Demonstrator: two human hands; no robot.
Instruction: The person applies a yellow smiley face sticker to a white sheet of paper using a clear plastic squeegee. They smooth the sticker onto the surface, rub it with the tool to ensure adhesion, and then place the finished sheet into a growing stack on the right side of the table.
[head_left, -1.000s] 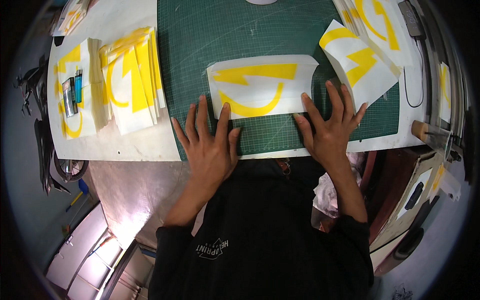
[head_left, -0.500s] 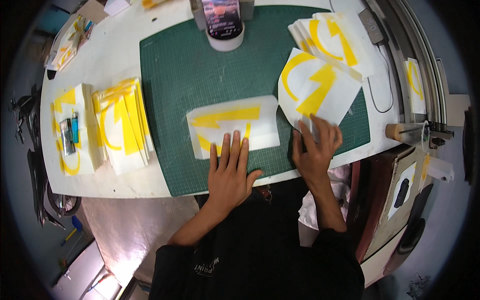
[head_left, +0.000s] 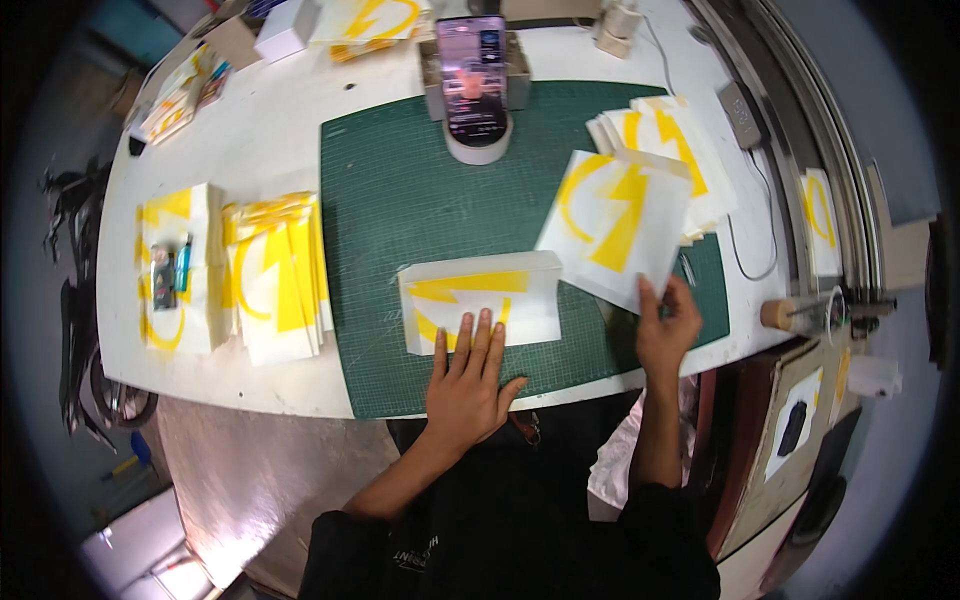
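I've got the left hand flat on the folded sheet, near side of the green mat, fingers slightly spread; rightward, my right hand pinches a second sheet near its corner.

The white table carries a green cutting mat, which spreads beneath the left fingers and right fingers. Well left of the left fingers, directly on the table, a thick paper stack lies beside a fanned paper stack. Far beyond the left fingers sit a white box and a paper pile.
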